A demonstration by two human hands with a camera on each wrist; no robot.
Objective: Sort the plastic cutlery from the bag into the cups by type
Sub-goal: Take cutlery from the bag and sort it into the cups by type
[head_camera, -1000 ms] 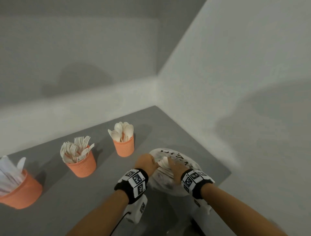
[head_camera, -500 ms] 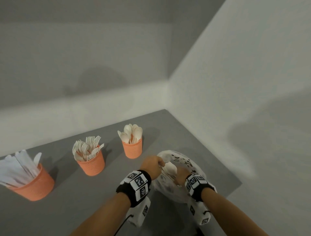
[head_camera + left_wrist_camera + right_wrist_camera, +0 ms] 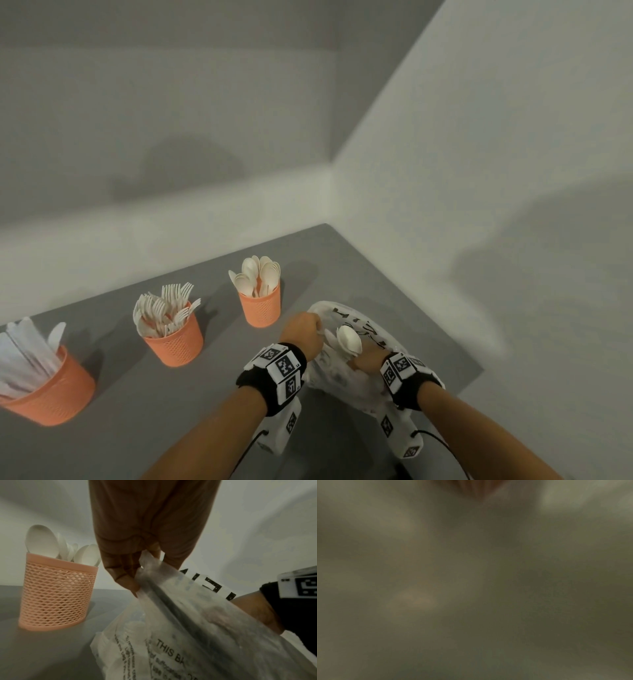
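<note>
- left hand (image 3: 301, 334) fisted, fingers pinching the near-left rim of the plastic bag (image 3: 373, 329); left wrist view shows fingertips (image 3: 126, 580) clamped on the crinkled edge of the bag (image 3: 188, 635), rim pulled up
- right hand (image 3: 371, 359) at the bag mouth, 3 o'clock from the left hand; fingers curled round the handles of a small bunch of white spoons (image 3: 347, 339), bowls sticking up and toward 11 o'clock, above the bag opening
- right wrist view just a dark blur; nothing readable there
- bag sits on the grey table (image 3: 137, 428) near its right edge, at about 4 o'clock from the spoon cup; black print on the film, more white cutlery dimly seen through it
- spoon cup (image 3: 260, 306): orange mesh, upright, packed with spoons bowl-up; near the left hand at its 11 o'clock, not touching; same cup (image 3: 56, 595) left of the fingers in the left wrist view
- fork cup (image 3: 173, 337): orange mesh, forks tines-up, at 8 o'clock from the spoon cup, well apart
- knife cup (image 3: 51, 390): orange, at far left edge, holds white knives leaning toward 11 o'clock
- three cups form a diagonal row from 8 o'clock up to 2 o'clock
- both wrists wear black bands with square-marker blocks (image 3: 284, 371)
</note>
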